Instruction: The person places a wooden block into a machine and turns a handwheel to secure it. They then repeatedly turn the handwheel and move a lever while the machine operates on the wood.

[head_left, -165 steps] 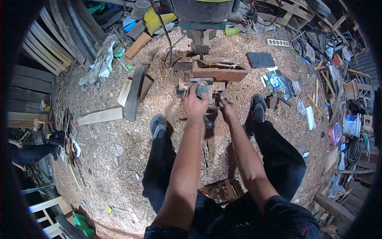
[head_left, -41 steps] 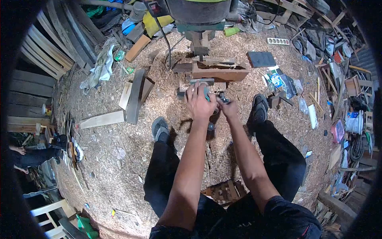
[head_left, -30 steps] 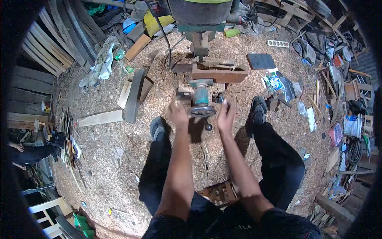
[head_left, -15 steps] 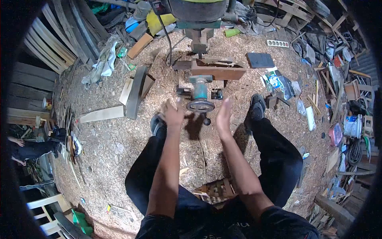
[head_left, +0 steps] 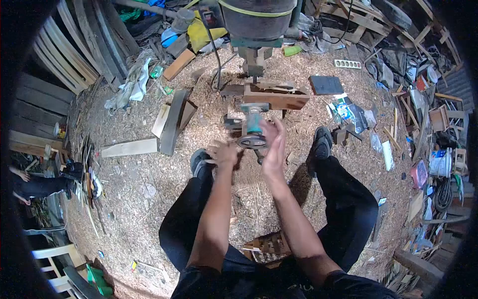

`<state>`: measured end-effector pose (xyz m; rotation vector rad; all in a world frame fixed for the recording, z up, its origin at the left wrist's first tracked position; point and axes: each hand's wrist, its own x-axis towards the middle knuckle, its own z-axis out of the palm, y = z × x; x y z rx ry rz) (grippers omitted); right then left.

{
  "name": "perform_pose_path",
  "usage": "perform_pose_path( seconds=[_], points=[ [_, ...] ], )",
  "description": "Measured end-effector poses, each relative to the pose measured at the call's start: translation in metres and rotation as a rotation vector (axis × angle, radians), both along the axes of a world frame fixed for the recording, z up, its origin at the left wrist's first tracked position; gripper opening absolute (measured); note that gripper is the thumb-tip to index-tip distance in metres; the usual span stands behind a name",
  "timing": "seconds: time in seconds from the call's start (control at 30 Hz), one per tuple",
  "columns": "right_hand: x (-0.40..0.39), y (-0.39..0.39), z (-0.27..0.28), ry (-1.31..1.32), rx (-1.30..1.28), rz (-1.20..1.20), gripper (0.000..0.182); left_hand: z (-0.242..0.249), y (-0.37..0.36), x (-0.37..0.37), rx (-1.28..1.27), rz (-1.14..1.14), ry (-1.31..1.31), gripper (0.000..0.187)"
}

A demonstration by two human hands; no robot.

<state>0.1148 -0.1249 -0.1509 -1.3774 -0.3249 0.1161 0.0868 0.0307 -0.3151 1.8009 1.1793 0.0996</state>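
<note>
A round metal handwheel [head_left: 252,142] with a knob handle sits at the front of a teal-painted machine vise [head_left: 254,122]. Beside its left rim is my left hand [head_left: 225,153], fingers spread and slightly blurred, holding nothing. My right hand [head_left: 273,149] overlaps the wheel's right edge, fingers stretched upward and apart, palm turned toward the rim. Behind the wheel, a reddish-brown wooden block [head_left: 277,101] lies across the vise, splintered strips and chips along its top. Over that block hangs the machine's head [head_left: 254,62], its bit pointing down.
Wood shavings cover the floor [head_left: 149,204]. Planks [head_left: 172,122] lie to the left, and a dark board [head_left: 325,84] and a power strip [head_left: 347,64] to the right. A slatted wooden piece [head_left: 269,245] lies between my legs. Another person's leg [head_left: 42,187] shows at far left.
My right hand has moved left onto the wheel's edge. My left hand has shifted slightly down and right, and the wheel's knob handle now sits partly behind my right hand.
</note>
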Motion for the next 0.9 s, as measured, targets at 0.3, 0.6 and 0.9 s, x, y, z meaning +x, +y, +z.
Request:
perform_pose_path(
  seconds=[0.3,0.6,0.9],
  points=[
    [0.007,-0.009,-0.011,0.261,-0.036,-0.117,0.08,-0.04,0.022,-0.011,-0.023,-0.102,0.265,0.072],
    [0.023,-0.022,-0.037,0.322,-0.019,-0.129,0.086,0.02,-0.006,0.007,0.117,-0.076,0.077,0.075],
    [0.06,-0.03,-0.155,0.383,0.013,0.004,0.087,0.114,-0.023,0.032,-0.072,0.065,-0.347,0.067]
  ],
)
